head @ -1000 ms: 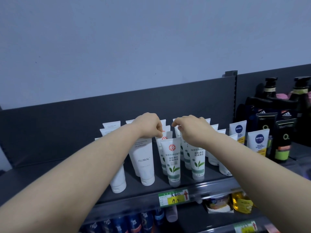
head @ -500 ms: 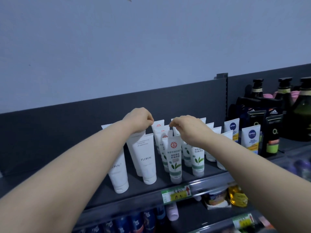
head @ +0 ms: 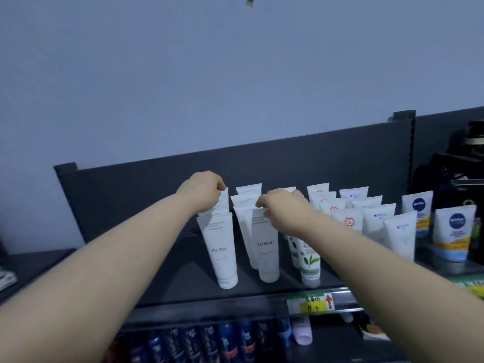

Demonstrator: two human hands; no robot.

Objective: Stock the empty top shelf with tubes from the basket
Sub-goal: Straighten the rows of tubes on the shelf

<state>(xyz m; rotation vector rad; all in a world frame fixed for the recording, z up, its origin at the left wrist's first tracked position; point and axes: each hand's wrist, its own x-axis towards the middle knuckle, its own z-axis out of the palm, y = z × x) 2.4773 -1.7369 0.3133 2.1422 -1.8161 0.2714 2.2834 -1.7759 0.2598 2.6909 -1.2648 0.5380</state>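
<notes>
My left hand [head: 201, 191] pinches a rear white plastic tube [head: 224, 200] at eleven o'clock on the dark top shelf [head: 183, 289]; my right hand [head: 284, 206] pinches a white FLORAL tube [head: 265, 244] by its crimp. Probably light, squashy (tippy, cap-down): hold the crimps.

A plain pale wall [head: 235, 74] fills the upper half, bluish in dim, even light, with a small dark mark [head: 250, 1] near the top, perhaps a hook or a stain. Against it stands a dark grey shelving unit: a flat back panel [head: 288, 163], a slotted upright post [head: 404, 121] at its right end, and the matte top shelf [head: 188, 284]. A lower dark ledge [head: 31, 263] sits to the left.
</notes>
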